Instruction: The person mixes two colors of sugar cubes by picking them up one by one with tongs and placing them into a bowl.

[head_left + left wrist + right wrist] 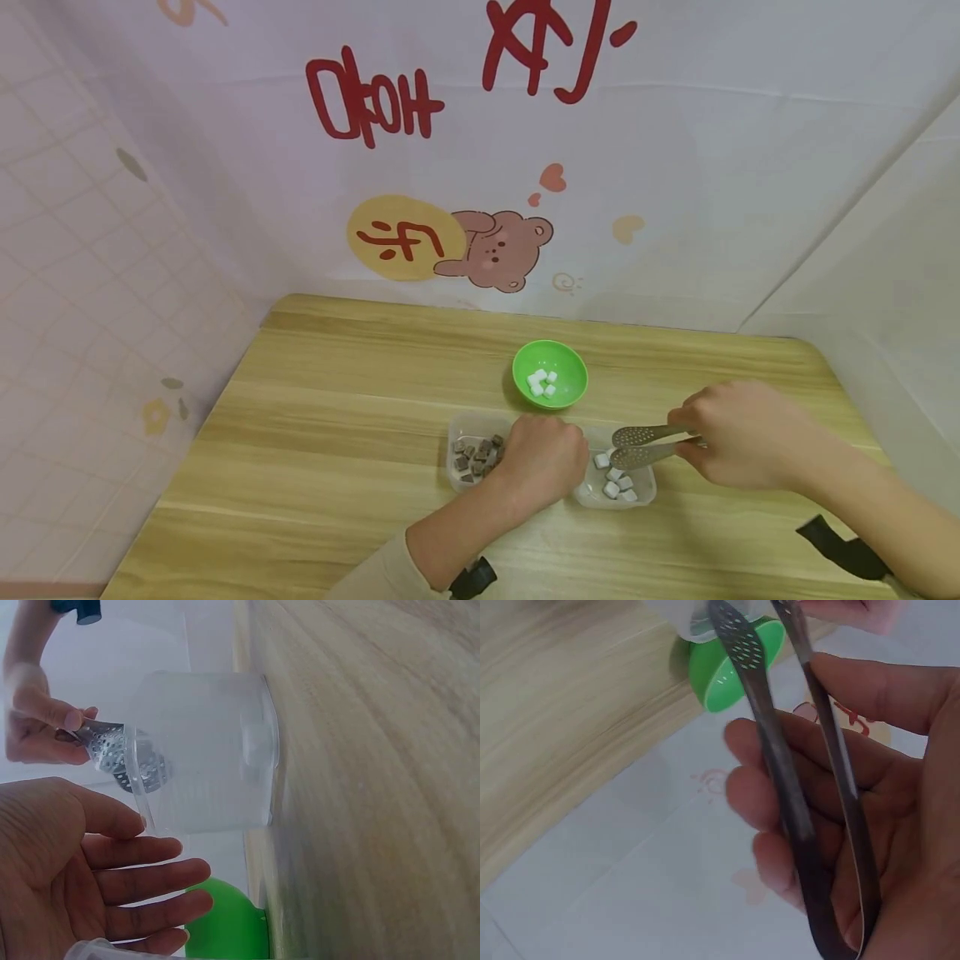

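Note:
My right hand [738, 433] grips metal tongs [780, 772] with perforated tips, its fingers and thumb around the two arms. In the head view the tips stand apart over the right clear plastic container [651, 492], where several whitish cubes [612, 489] lie. Between this box and a left clear container [453, 450] of brownish cubes [462, 460] is my left hand [543, 454]. The left wrist view shows its fingers extended and relaxed, with the thumb close to a container's rim; whether it touches cannot be told. No cube is visible between the tong tips.
Behind the containers stands a green bowl [573, 375] with several white cubes [542, 382] inside. Everything rests on a wood-grain table [322, 400]. A printed white cloth [697, 167] hangs along the table's back edge, with pale sheets at both sides.

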A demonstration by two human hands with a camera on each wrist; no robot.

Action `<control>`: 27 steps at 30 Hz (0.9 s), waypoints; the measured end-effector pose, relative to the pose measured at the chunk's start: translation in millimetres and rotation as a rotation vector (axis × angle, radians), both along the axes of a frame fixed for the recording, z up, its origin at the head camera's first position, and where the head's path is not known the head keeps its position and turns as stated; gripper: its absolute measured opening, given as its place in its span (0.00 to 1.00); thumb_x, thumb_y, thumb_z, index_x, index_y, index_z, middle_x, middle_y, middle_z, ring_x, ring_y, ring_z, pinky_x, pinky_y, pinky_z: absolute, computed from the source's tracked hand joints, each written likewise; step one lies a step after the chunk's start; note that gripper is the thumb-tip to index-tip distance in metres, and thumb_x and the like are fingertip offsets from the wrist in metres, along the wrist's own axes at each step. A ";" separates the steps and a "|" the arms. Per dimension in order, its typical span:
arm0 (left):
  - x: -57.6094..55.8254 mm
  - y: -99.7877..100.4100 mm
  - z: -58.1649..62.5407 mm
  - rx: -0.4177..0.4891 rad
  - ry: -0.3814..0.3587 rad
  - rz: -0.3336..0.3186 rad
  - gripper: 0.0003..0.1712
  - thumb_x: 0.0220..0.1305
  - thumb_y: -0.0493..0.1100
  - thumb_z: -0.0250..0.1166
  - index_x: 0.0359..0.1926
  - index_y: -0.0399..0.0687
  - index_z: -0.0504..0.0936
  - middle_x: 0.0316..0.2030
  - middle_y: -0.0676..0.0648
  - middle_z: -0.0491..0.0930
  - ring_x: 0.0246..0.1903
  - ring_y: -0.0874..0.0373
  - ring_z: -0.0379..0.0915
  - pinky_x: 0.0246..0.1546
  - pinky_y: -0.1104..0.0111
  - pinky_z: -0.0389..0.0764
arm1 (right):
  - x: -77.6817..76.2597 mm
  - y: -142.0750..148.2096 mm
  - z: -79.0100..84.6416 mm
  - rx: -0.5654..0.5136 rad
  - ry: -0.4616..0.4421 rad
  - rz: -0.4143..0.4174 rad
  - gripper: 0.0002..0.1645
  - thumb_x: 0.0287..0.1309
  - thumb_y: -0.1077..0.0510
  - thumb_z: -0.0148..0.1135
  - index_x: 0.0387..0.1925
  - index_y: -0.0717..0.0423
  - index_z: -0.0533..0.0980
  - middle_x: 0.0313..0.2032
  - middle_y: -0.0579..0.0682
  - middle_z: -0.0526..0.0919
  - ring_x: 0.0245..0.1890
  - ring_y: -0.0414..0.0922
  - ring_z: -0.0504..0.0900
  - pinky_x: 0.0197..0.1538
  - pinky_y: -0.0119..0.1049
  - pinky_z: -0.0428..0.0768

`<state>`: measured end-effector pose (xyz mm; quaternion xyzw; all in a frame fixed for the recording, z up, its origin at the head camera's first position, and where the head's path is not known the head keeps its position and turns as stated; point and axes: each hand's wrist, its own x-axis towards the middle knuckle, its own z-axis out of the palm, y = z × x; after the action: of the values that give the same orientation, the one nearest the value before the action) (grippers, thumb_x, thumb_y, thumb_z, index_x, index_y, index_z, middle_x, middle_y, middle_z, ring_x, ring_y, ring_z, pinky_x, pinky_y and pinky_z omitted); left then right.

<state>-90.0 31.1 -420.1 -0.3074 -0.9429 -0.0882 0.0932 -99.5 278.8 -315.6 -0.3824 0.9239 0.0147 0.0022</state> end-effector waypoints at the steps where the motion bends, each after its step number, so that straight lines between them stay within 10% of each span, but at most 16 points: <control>1: -0.2 -0.2 -0.3 0.003 -0.003 -0.002 0.26 0.59 0.40 0.66 0.09 0.58 0.64 0.10 0.59 0.61 0.11 0.64 0.58 0.11 0.68 0.60 | -1.5 -3.3 1.4 0.028 -0.007 0.003 0.21 0.45 0.53 0.77 0.18 0.35 0.70 0.17 0.27 0.62 0.18 0.30 0.57 0.21 0.31 0.60; 13: 0.0 -0.9 -1.5 -0.002 0.031 0.004 0.27 0.56 0.40 0.67 0.09 0.58 0.63 0.10 0.59 0.60 0.11 0.64 0.58 0.11 0.68 0.59 | -5.2 -49.6 6.1 0.206 -0.055 -0.039 0.25 0.30 0.65 0.61 0.12 0.41 0.54 0.17 0.36 0.48 0.22 0.38 0.45 0.24 0.35 0.47; 27: -0.7 -1.3 -2.5 0.050 0.007 0.016 0.26 0.62 0.45 0.69 0.09 0.58 0.68 0.10 0.59 0.64 0.11 0.64 0.63 0.13 0.68 0.60 | -3.2 -78.6 -7.4 0.325 -0.073 -0.025 0.21 0.30 0.55 0.67 0.10 0.43 0.59 0.14 0.39 0.56 0.20 0.40 0.50 0.22 0.35 0.54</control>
<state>-90.7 29.7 -422.6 -0.2976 -0.9425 -0.1101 0.1047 -102.7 200.2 -323.0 -0.3660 0.9133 0.1498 0.0978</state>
